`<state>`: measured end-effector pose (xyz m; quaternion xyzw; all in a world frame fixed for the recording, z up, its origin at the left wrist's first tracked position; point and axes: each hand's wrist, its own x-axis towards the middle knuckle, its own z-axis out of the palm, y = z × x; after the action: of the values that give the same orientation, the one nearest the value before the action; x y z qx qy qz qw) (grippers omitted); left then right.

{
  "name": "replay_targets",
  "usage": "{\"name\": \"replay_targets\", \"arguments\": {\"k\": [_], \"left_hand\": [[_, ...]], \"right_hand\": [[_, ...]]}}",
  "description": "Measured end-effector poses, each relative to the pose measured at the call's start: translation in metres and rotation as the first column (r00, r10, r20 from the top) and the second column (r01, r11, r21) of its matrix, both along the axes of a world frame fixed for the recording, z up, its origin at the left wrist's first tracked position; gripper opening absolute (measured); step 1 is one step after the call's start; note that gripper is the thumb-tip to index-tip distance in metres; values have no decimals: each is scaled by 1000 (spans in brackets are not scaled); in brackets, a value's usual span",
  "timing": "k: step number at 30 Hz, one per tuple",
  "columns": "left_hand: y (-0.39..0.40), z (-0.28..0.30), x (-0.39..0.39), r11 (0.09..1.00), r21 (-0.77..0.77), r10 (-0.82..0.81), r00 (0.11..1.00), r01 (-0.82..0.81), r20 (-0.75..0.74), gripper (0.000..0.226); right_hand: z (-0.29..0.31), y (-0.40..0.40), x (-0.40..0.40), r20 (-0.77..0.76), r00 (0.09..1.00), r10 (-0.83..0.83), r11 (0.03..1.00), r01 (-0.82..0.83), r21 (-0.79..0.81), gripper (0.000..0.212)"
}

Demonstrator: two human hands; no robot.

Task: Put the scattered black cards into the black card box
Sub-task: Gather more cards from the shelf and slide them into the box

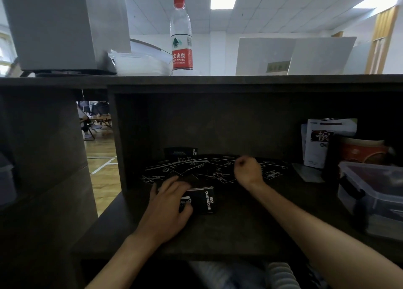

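While the person leaned toward the dark wooden desk [250,234], its overhead shelf [218,80] filled most of what I could see, with a grey box-like unit [63,25] at its left end and white boards [294,55] propped at the right. Beside the grey unit sat a stack of clear plastic containers [141,63], and next to that stood a water bottle [181,36] with a red cap and red label, upright. Down in the recess, at the right, a clear lidded tub [370,188] rested on the desk, with a white printed pouch [320,142] and a reddish round tin [364,150] behind it. The scattered black cards [196,169] lay fanned in a loose heap toward the back of the recess, and another black box [181,152] stood behind the heap. The black card box [206,199], marked CAMPING CLUB, lay just in front of the heap with white card edges showing at its far end. The left hand [170,206] rested on the box's left side, fingers spread and lightly bent over it. The right hand [247,171] hovered over the cards, its fingers curled in; I could not tell whether it pinched a card.
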<state>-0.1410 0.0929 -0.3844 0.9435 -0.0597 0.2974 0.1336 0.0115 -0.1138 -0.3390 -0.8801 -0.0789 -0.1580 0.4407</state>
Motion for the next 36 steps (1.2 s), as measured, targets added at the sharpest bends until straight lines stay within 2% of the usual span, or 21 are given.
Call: {"name": "replay_targets", "arguments": {"k": [3,5,8,10,12,14,17,20,22,24,27,29,32,36], "left_hand": [[0,0,0,1000,-15,-23,1000,23,10,42],[0,-1,1,999,-24,-26,999,27,18,41],[1,-2,2,999,-27,-23,999,24,29,41],[1,-2,3,1000,-22,-16,999,17,32,41],[0,-2,3,1000,-14,-14,999,14,32,41],[0,-2,2,1000,-10,-12,999,12,39,40],[-1,-2,2,1000,1,-8,999,8,47,39],[-2,0,1,1000,0,-9,999,9,40,40],[-2,1,0,1000,-4,-9,999,9,35,40],[-2,1,0,1000,-3,-6,1000,6,28,40],[-2,1,-1,1000,-3,-3,1000,3,24,40],[-2,1,-1,1000,-8,-2,1000,2,20,40],[-1,2,-1,1000,-17,0,1000,1,16,41],[-2,1,0,1000,-16,11,1000,-11,15,40]], "right_hand": [[-7,-18,35,-13,997,-78,976,74,-207,33],[-9,-20,51,-30,999,-16,943,5,-333,44],[-7,-18,70,-142,986,90,885,-145,-442,54],[-10,-14,77,-212,973,95,821,-197,-535,57],[-18,-11,76,-175,982,76,785,-167,-597,59],[-24,-9,70,-28,996,83,779,-82,-622,55],[-23,-11,60,119,981,150,786,-45,-616,40],[-19,-15,51,124,972,198,852,-108,-513,23],[-17,-18,50,137,972,191,883,-109,-457,19],[-15,-21,55,105,980,167,895,-106,-433,24],[-14,-26,66,-78,984,163,915,-180,-360,35],[-16,-27,72,-149,978,146,925,-188,-331,38],[-17,-26,76,-157,977,145,937,-187,-296,23],[-16,-24,71,-90,976,197,888,-217,-406,16]]}}
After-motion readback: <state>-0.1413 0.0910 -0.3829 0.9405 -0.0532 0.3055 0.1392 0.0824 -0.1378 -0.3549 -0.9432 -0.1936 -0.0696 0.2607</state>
